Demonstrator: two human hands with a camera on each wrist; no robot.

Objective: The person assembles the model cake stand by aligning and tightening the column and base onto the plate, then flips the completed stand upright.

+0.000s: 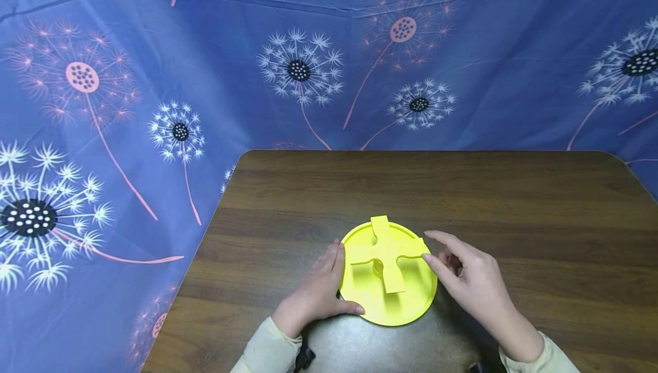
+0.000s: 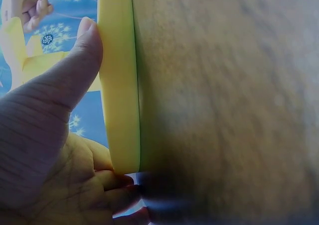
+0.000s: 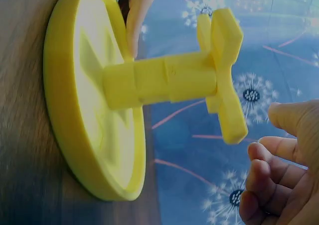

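Note:
A yellow round base [image 1: 367,304] with a raised rim sits flat on the table. From its middle rises a stepped yellow post [image 3: 154,80], topped by a four-armed yellow cross [image 1: 389,254]. My left hand [image 1: 321,287] holds the base at its left side, fingers along the rim and thumb over the front edge. In the left wrist view the thumb [image 2: 82,60] lies against the rim. My right hand [image 1: 470,273] is beside the cross's right arm, thumb and forefinger apart. A gap shows between its fingertips and the cross in the right wrist view.
The brown wooden table [image 1: 267,207] extends around the base. Behind it and to the left hangs a blue cloth [image 1: 221,64] printed with dandelions. Pale sleeves [image 1: 267,350] cover both forearms, and a dark strap piece [image 1: 304,357] shows near the left wrist.

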